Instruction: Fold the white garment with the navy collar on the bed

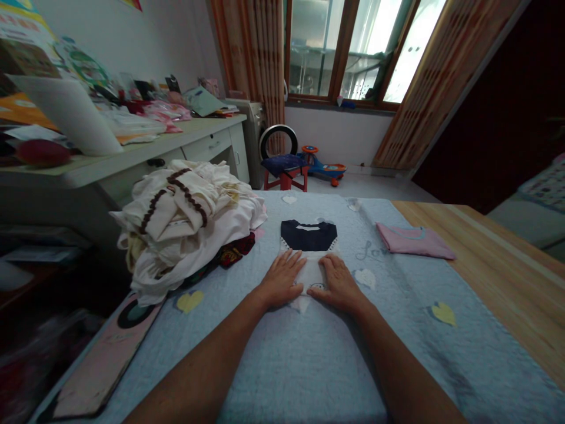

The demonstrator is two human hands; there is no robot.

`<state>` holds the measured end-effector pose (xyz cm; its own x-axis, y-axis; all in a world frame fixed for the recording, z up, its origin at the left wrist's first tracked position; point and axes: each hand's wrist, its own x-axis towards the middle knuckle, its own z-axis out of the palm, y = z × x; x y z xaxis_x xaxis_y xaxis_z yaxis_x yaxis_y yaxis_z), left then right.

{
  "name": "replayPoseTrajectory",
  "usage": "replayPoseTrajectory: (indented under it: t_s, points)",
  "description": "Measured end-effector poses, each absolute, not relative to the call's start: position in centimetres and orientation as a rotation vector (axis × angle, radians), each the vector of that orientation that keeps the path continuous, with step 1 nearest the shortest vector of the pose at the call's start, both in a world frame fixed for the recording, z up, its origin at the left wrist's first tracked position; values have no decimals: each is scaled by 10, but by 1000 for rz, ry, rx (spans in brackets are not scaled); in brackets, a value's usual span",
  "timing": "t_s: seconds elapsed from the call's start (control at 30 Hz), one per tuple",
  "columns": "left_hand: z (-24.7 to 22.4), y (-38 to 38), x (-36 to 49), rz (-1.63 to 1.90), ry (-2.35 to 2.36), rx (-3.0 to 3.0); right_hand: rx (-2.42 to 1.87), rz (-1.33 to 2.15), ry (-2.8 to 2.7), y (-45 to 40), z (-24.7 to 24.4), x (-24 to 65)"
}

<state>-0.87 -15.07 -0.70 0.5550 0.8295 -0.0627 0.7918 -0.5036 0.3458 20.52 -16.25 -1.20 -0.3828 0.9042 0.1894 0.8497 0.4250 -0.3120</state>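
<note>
A folded shirt (309, 237), navy at the neck end and white at the near end, lies on the light blue cloth (300, 359) in front of me. My left hand (283, 278) rests flat on the left part of its white section, fingers spread. On the right part lies my right hand (339, 281), also flat with the fingers stretched out. Between the two thumbs a bit of a printed drawing shows on the white fabric; the rest of it is hidden under my hands.
A heap of white and cream clothes (189, 218) stands at the left, beside a long pink board-like object (106, 359). A folded pink garment (415, 240) lies at the right, near bare wood (498, 259). Beyond are a cluttered desk (176, 138), a red stool (286, 179) and a ride-on toy (324, 168).
</note>
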Motion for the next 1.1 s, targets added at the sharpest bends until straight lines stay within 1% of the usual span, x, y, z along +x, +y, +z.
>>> replayPoseTrajectory:
  t_s: [1.1]
  points:
    - [-12,-148,-11,167,1316,2458,-1414,628,-2440,-155,-1,225]
